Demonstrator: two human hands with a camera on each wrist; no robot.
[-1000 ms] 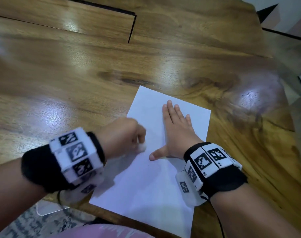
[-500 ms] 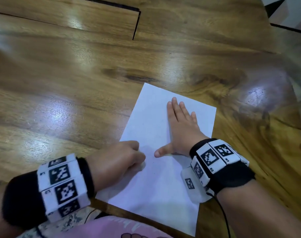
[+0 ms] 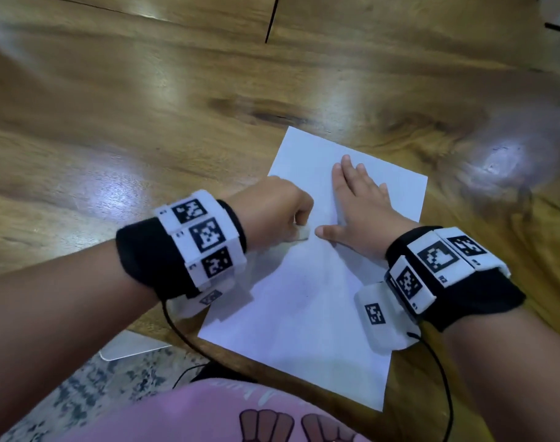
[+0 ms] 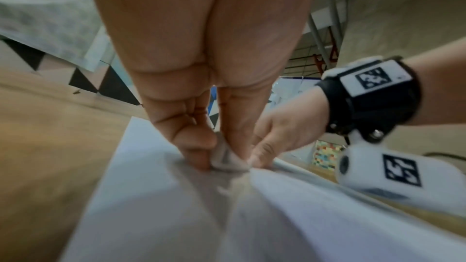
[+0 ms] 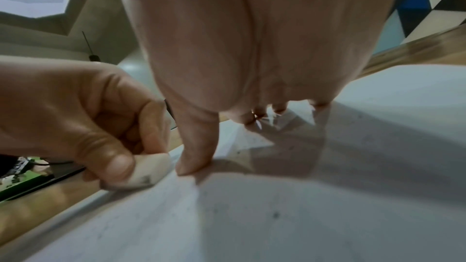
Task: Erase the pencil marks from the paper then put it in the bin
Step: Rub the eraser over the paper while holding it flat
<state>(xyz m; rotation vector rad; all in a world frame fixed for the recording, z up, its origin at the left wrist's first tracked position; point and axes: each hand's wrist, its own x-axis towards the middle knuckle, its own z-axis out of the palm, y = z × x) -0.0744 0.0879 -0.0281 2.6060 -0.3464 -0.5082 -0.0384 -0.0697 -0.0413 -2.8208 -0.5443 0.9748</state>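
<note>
**Eraser down on the sheet, right palm pinning it**

Now your left hand [image 3: 274, 207] is curled into a fist around a small white eraser [image 5: 148, 170], thumb and forefinger pinching it so that only its smudged lower end shows below them. That end touches the paper [image 3: 307, 314] right under your fingertips, just beside the tip of your right thumb. Your right hand [image 3: 363, 205] lies flat on the sheet with its fingers straight and close together, thumb spread out toward the eraser, pressing the paper down and holding nothing.

The white sheet sits on the wooden table [image 3: 144, 122], reaching from beyond your right fingertips back past both wrists to the table's near edge. In the right wrist view, tiny dark specks dot the paper on the palm side of your fingers; whether any pencil marks remain under the eraser cannot be told. Each wrist carries a black band with white marker blocks [image 3: 205, 240].
</note>
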